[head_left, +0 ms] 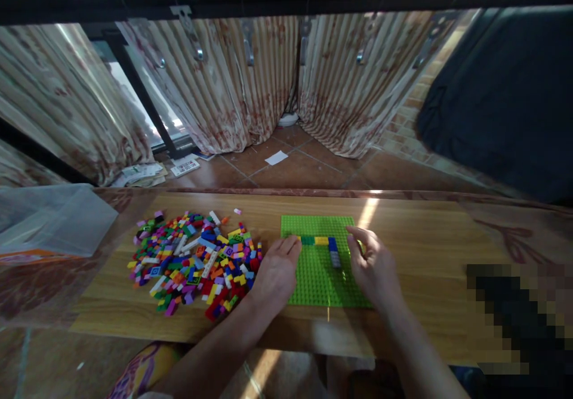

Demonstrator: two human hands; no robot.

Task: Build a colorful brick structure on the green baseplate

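A green baseplate (pixel 313 280) lies on the wooden table (pixel 421 256). A short row of bricks (pixel 326 244), green, yellow, blue and grey, is stuck on its upper half. My left hand (pixel 276 274) rests flat on the plate's left edge, fingers stretched toward the row. Over the plate's right edge, my right hand (pixel 372 263) has its fingers curled loosely, and I see nothing in them. A pile of several loose coloured bricks (pixel 197 259) is spread on the table left of my left hand.
A clear plastic bag (pixel 54 220) lies at the table's left end. A dark blurred patch (pixel 514 315) covers the right front corner. Behind the table are tiled floor, striped curtains (pixel 233 83) and scattered papers (pixel 143 173).
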